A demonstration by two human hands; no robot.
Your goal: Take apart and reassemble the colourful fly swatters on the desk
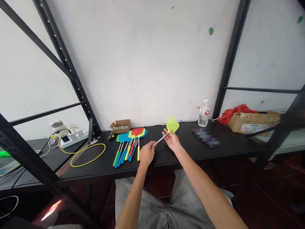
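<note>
Both my hands hold a lime-green fly swatter (172, 124) above the black table (197, 149). Its mesh head points up and away from me. My left hand (147, 153) is shut on the thin shaft's lower end, while my right hand (172, 141) grips the shaft near the head. To the left of my left hand lie several more fly swatters (130, 147), with blue, green, red and yellow handles and overlapping heads.
A small open cardboard box (121, 126), a coiled yellow cable (88, 155) and a power strip (73, 138) lie to the left. To the right are a water bottle (203, 114), a pixelated object (205, 137), a red bag (237, 114) and a cardboard parcel (254, 123). Black shelf uprights frame the table.
</note>
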